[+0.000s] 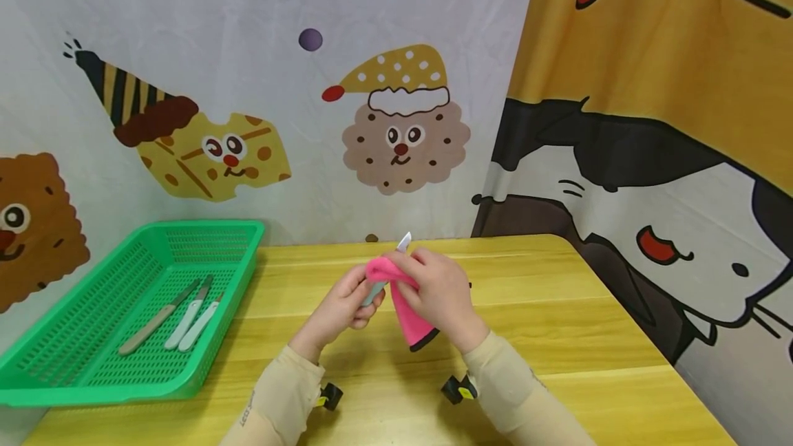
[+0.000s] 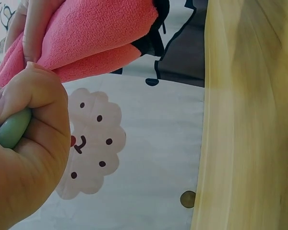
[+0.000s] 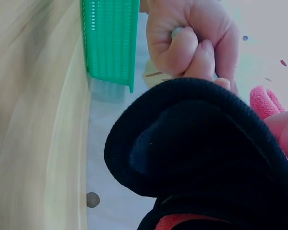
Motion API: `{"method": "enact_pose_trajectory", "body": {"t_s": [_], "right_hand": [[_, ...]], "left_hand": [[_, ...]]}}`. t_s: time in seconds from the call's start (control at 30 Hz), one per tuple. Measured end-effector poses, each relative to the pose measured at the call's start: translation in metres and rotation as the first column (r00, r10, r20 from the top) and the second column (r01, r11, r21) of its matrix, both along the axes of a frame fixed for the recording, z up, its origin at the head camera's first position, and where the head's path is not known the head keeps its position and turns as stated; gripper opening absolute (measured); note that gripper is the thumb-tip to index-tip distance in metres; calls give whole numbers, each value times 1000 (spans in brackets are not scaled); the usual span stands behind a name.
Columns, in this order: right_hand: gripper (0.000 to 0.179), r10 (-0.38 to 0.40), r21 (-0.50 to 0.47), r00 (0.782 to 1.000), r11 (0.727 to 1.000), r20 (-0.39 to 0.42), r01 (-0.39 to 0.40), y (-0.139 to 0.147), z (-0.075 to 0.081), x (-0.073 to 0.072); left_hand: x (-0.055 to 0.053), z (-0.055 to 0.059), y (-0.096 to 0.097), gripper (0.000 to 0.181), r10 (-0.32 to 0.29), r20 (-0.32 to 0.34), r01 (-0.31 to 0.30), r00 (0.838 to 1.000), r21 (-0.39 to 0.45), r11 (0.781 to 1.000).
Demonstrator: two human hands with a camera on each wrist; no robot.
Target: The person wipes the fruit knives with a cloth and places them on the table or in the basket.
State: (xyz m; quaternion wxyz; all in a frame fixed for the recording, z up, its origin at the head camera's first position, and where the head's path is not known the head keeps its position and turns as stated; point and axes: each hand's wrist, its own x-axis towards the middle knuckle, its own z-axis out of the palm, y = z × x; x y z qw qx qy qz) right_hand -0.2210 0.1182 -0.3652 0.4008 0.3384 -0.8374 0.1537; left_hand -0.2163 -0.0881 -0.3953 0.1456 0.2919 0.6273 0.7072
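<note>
My left hand (image 1: pixel 337 305) grips a small knife by its pale green handle (image 1: pixel 374 292). The blade (image 1: pixel 405 241) points up and away, its tip showing beyond my fingers. With my right hand (image 1: pixel 441 288) I hold a pink cloth (image 1: pixel 411 319) with black trim, folded over the knife near the blade; most of the blade is hidden. The left wrist view shows the rounded handle end (image 2: pixel 13 128) inside my curled left fingers, with the fuzzy pink cloth (image 2: pixel 96 36) above. In the right wrist view, the cloth's black part (image 3: pixel 197 134) covers much of the scene.
A green plastic basket (image 1: pixel 87 394) stands at the left of the wooden table (image 1: pixel 526 363). Inside lie a beige-handled knife (image 1: pixel 151 329) and two white-handled knives (image 1: pixel 182 325), (image 1: pixel 199 327). A printed cloth curtain (image 1: pixel 260 33) hangs behind the table. Small black devices (image 1: pixel 331 396) sit by both wrists.
</note>
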Motion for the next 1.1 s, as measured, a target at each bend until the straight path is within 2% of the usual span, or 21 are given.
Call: {"method": "enact_pose_trajectory", "body": {"t_s": [0.33,0.73,0.9,1.1], "right_hand": [[38,-32,-35,999,999,13,33,9,7,-7],[36,-90,-93,994,991,61,95,23,15,-18],[37,-121,-127,989,983,91,132,31,16,-21],[38,-148,-217,977,960,150,179,46,15,-22]], "left_hand": [[1,3,1,30,13,41,-12,999,-19,1000],[2,4,1,32,-8,62,10,998,-31,999],[3,3,1,31,-33,60,35,998,-22,999],[3,3,0,31,-77,38,77,996,6,997]]}}
